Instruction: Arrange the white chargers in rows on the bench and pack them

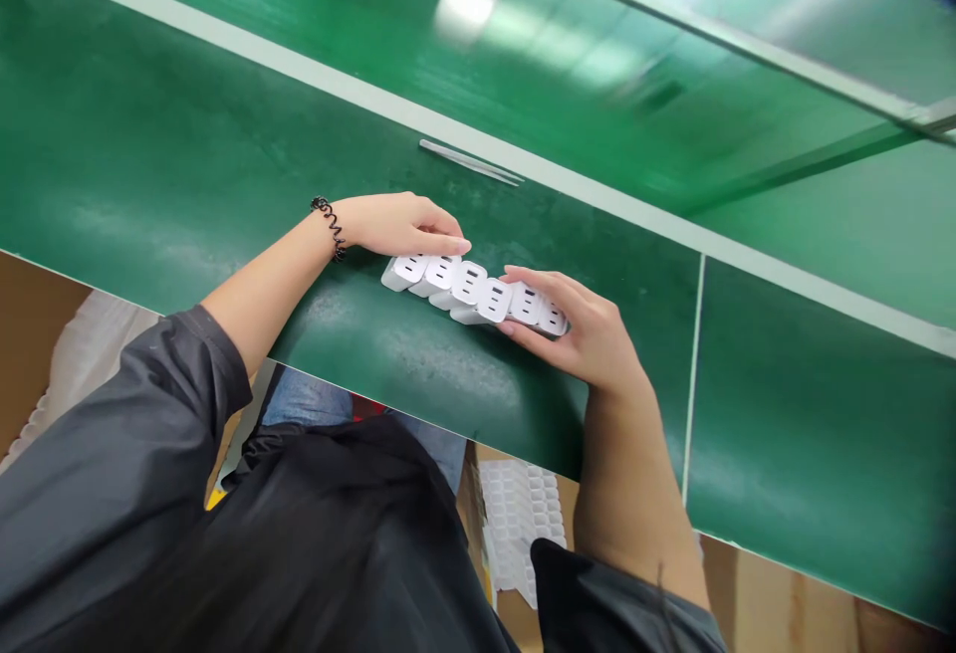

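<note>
Several white blocks with dark slots (468, 284), like charger plugs, stand side by side in a slanting row on the green table (358, 334). My left hand (407, 223) rests over the far side of the row's left end, its thumb against the top of the blocks and its other fingers partly hidden. Around the right end, my right hand (572, 320) has its thumb on the near side and its fingers on the far side, gripping the last blocks. The middle blocks are uncovered.
Metal tweezers (470, 162) lie beyond the blocks, near a pale strip (358, 91) along the table. Past the strip is a shiny green surface with reflections. Below the table's near edge are white plastic trays (519, 524) and cardboard.
</note>
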Motion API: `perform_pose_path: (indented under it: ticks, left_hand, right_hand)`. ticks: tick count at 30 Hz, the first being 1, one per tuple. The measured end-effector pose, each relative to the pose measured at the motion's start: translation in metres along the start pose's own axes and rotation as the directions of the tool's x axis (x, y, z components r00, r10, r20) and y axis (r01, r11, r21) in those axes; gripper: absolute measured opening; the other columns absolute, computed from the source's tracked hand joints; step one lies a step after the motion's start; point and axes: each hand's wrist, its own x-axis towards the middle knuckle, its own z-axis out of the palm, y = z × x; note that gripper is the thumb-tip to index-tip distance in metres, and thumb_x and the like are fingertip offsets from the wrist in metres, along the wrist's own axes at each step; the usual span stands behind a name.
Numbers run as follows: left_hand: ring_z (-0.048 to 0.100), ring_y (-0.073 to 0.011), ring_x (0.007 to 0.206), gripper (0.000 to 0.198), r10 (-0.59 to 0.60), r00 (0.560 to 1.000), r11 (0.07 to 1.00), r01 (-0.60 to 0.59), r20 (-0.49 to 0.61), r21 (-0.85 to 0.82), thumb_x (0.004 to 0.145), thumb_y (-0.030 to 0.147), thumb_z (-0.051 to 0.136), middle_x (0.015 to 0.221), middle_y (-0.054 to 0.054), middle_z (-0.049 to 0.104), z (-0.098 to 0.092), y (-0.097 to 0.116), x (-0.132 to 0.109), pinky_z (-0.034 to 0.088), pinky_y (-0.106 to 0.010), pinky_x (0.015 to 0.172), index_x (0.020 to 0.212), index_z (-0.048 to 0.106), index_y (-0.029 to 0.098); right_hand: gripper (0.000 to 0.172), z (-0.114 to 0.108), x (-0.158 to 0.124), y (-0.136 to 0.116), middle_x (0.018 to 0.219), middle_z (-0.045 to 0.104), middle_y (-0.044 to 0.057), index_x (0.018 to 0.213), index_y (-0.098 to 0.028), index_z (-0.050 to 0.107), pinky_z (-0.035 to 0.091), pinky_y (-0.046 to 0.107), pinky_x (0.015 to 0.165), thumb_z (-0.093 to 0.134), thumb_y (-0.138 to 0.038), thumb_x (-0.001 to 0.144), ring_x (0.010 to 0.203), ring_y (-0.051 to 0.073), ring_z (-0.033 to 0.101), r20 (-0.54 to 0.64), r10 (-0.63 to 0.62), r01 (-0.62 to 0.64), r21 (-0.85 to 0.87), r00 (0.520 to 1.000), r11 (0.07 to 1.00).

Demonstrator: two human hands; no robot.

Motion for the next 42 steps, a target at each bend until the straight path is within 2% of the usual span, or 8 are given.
perform_pose_path:
  ticks: [11,17,24,32,36,39,42]
  left_hand:
    - [0.062,-0.0191,0.098,0.051,-0.018,1.000,1.000,0.018,0.021,0.018,0.092,0.054,0.040,0.116,-0.002,0.071,-0.001,0.004,-0.001,0.044,-0.029,0.086,0.120,0.069,0.022]
    - [0.062,-0.0178,0.101,0.051,-0.026,0.999,0.999,0.025,0.028,0.030,0.092,0.053,0.041,0.120,-0.002,0.070,-0.002,0.005,-0.002,0.043,-0.026,0.082,0.123,0.068,0.022]
    - [0.062,-0.0149,0.090,0.049,-0.006,1.000,0.999,0.005,0.027,0.042,0.093,0.051,0.041,0.116,-0.002,0.072,-0.002,0.005,-0.002,0.042,-0.025,0.080,0.121,0.069,0.023]
    - [0.063,-0.0152,0.094,0.048,0.031,0.999,0.998,-0.033,0.031,0.057,0.095,0.052,0.041,0.117,-0.002,0.071,0.000,0.004,-0.001,0.042,-0.024,0.075,0.122,0.068,0.023]
    - [0.063,-0.0161,0.098,0.048,0.042,0.999,0.996,-0.044,0.033,0.078,0.095,0.050,0.040,0.118,-0.003,0.071,-0.001,0.008,-0.002,0.043,-0.024,0.077,0.121,0.068,0.022]
    - [0.062,-0.0184,0.102,0.051,0.069,0.997,0.987,-0.074,0.040,0.145,0.091,0.056,0.048,0.120,-0.004,0.069,0.001,0.015,-0.004,0.043,-0.025,0.080,0.124,0.066,0.022]
    - [0.062,-0.0219,0.103,0.063,0.081,0.996,0.950,-0.089,0.042,0.298,0.080,0.065,0.063,0.119,-0.005,0.068,0.006,0.023,-0.008,0.042,-0.026,0.080,0.128,0.061,0.024]
  right_hand:
    - [0.048,-0.002,-0.003,0.002,0.114,0.074,0.008,0.132,-0.025,0.057,0.056,0.036,0.081,0.069,-0.036,0.088,0.096,0.025,0.071,0.007,0.008,-0.008,0.020,1.000,1.000]
    - [0.048,-0.004,-0.002,0.001,0.114,0.073,0.009,0.132,-0.023,0.058,0.056,0.035,0.081,0.069,-0.039,0.088,0.095,0.025,0.071,0.013,0.001,-0.001,0.017,1.000,1.000]
    - [0.053,-0.006,-0.003,0.001,0.116,0.072,0.010,0.136,-0.024,0.054,0.057,0.037,0.084,0.068,-0.040,0.088,0.099,0.025,0.070,0.021,-0.003,0.002,0.010,1.000,1.000]
    - [0.056,-0.008,-0.005,0.000,0.120,0.071,0.011,0.140,-0.024,0.050,0.057,0.037,0.084,0.066,-0.044,0.090,0.101,0.026,0.070,0.044,-0.043,0.044,-0.033,0.998,0.998]
    - [0.058,-0.009,-0.004,-0.003,0.117,0.071,0.011,0.140,-0.023,0.049,0.056,0.037,0.082,0.065,-0.046,0.090,0.097,0.026,0.070,0.051,-0.060,0.063,-0.051,0.997,0.997]
    - [0.059,-0.008,-0.004,-0.004,0.115,0.071,0.011,0.141,-0.022,0.048,0.056,0.037,0.080,0.065,-0.046,0.090,0.095,0.026,0.070,0.061,-0.052,0.055,-0.050,0.997,0.997]
    - [0.060,-0.008,-0.005,-0.002,0.115,0.071,0.011,0.141,-0.022,0.048,0.056,0.037,0.080,0.065,-0.047,0.090,0.095,0.026,0.069,0.059,-0.042,0.044,-0.034,0.997,0.998]
